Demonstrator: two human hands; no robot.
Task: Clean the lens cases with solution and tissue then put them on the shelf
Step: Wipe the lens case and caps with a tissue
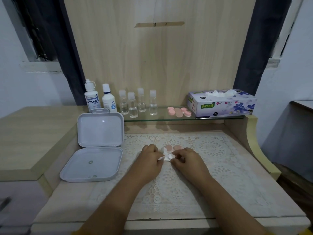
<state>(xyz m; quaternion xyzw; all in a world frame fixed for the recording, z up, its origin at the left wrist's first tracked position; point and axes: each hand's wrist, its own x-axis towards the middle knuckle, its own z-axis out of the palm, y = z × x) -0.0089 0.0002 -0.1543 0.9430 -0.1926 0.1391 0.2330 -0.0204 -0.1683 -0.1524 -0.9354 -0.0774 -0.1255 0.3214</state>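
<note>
Both hands meet at the middle of the lace mat (211, 167) on the tabletop (71, 192), low and close together, probably so the small parts stay steady over the soft mat during wiping. The left hand (149, 156) has its fingers curled round one end of a crumpled white tissue (166, 156), and the right hand (183, 156) pinches the other side of the wad; whether a case piece sits inside the tissue cannot be told. Just beyond the fingers, touching the wad, lie 2 round pink lens case pieces (172, 147) flat on the mat, presumably waiting their turn. On the glass shelf (160, 116) behind, a cluster of more pink lens case pieces (179, 111) sits between 4 small clear bottles (138, 103) and the tissue box (221, 104), which suggests finished ones are being parked there, near the tissue supply. 2 white solution bottles (100, 99) stand upright at the shelf's left end, capped and within reach. An open white hinged box (96, 150) rests to the left on the tabletop, lid propped against the shelf edge, with a few small items in its base, too small to identify.
</note>
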